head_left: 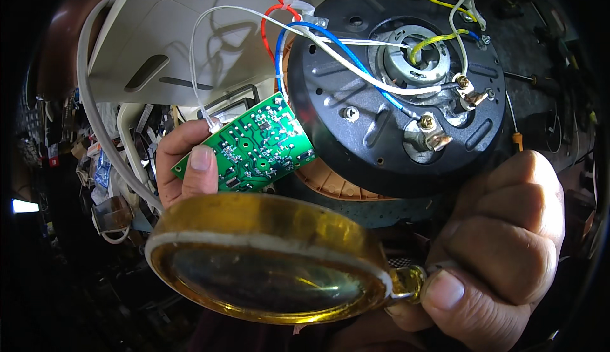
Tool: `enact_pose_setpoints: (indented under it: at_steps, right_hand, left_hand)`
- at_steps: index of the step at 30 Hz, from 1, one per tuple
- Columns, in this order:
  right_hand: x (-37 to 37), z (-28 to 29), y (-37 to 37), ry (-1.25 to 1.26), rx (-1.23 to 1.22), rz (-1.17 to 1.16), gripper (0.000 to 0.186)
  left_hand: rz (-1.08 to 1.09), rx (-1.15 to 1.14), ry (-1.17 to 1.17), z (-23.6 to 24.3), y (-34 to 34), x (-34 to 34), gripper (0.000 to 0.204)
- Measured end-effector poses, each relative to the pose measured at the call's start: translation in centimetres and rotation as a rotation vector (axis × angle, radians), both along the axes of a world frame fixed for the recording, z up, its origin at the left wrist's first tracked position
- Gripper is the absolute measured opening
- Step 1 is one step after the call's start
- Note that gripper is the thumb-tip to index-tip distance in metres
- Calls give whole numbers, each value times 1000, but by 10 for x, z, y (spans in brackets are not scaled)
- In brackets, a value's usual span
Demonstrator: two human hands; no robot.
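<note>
My left hand [194, 161] grips a green circuit board [251, 139] by its left edge, with a white wire plugged in near my fingers. My right hand [492, 244] holds the short handle of a gold-rimmed magnifying glass [267, 269], which is tilted just in front of the board and partly hides my left hand. Beyond them lies a black round metal heating plate base [337, 98] with a central silver ring [429, 72], two screw terminals and red, blue, white and yellow wires. An orange plastic ring [330, 182] shows beneath it.
A large off-white plastic housing [146, 40] stands at the back left, beside a thick grey cable [101, 117]. A dense clutter of small parts and bags [98, 168] fills the far left. Screwdrivers [518, 142] lie behind the plate on the right.
</note>
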State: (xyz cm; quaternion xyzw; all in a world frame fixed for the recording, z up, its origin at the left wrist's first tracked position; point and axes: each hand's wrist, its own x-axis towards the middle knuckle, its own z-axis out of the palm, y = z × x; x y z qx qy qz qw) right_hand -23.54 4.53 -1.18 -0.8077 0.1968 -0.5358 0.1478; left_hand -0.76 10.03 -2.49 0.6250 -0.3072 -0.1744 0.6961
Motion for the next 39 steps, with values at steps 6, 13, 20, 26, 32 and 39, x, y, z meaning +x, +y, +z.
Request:
enact_pose_setpoints:
  at_steps: [6, 13, 20, 26, 32, 39]
  right_hand:
    - [-4, 1, -2, -10, 1, 13, 43]
    - [-3, -4, -6, -14, -42, 43, 42]
    - [-4, -5, -12, -17, -114, 101, 41]
    - [-7, -1, -29, 7, -309, 261, 40]
    - [-11, -3, -50, 13, -477, 430, 39]
    - [-8, 6, -33, 9, -329, 302, 38]
  left_hand:
    - [-11, -9, -29, 3, -2, -1, 40]
    - [-69, 1, -39, -6, 4, 15, 40]
    - [-49, 14, -24, -8, 4, 14, 43]
    - [-20, 3, -31, -5, 3, 7, 45]
    - [-21, 21, 8, -6, 6, 12, 46]
    - [-42, -6, 49, -1, 6, 11, 45]
